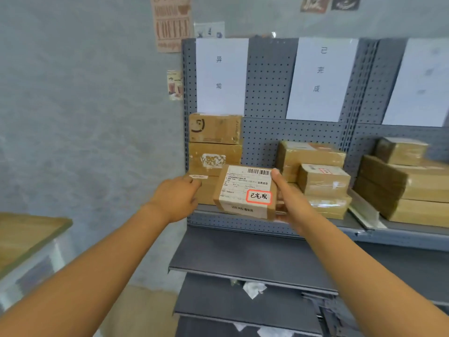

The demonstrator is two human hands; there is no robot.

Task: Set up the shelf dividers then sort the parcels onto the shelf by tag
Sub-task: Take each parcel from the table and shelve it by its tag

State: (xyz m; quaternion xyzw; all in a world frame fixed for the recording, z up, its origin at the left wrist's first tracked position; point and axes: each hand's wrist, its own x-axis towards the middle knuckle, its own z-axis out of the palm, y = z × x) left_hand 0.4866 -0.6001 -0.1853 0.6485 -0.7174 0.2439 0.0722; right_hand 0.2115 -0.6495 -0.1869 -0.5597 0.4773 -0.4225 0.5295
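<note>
The parcel [245, 192] is a small rectangular cardboard box, its top face covered by a white shipping label with a barcode and a red-bordered tag [258, 196] handwritten 已完成. It is held in the air just in front of the grey perforated-metal shelf [267, 98]. The right hand [288, 203] clamps it, thumb along the parcel's right edge, fingers beneath. The left hand [179, 197], left of the parcel, rests its curled fingers against the bottom box of a stack of brown cartons [215, 144]. Right of the parcel sit tape-wrapped, glossy boxes [323, 181].
</note>
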